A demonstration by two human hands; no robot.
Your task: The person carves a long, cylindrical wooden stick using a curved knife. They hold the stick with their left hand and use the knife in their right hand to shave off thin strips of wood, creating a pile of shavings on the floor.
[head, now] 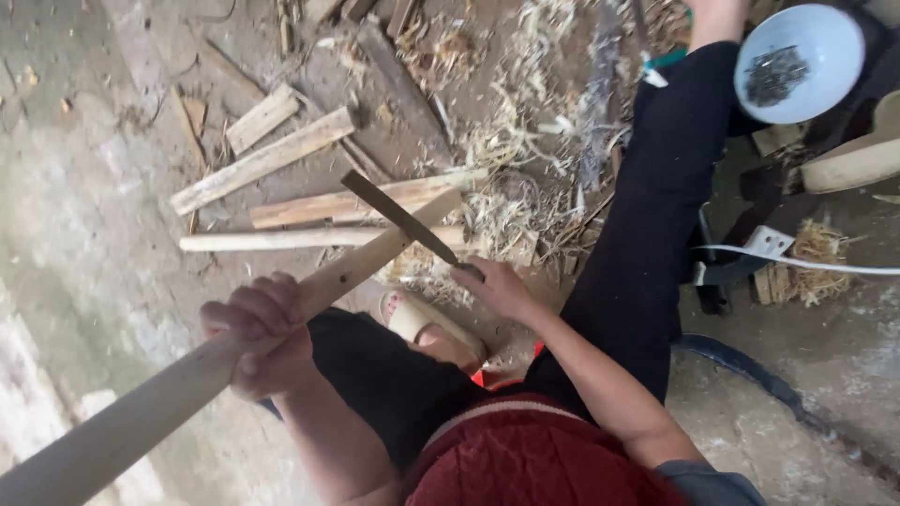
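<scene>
My left hand is closed around a long pale wooden stick that runs from the lower left up to the middle of the view. My right hand grips the handle of a flat dark blade. The blade slants up to the left and lies across the stick's far end, touching it. My legs in black trousers stretch out below the hands, with one foot in a pale sandal under the stick.
Split wooden slats and sticks lie on the concrete floor ahead. Wood shavings pile up at centre top. A white bowl holding dark bits stands at upper right, near a white cable.
</scene>
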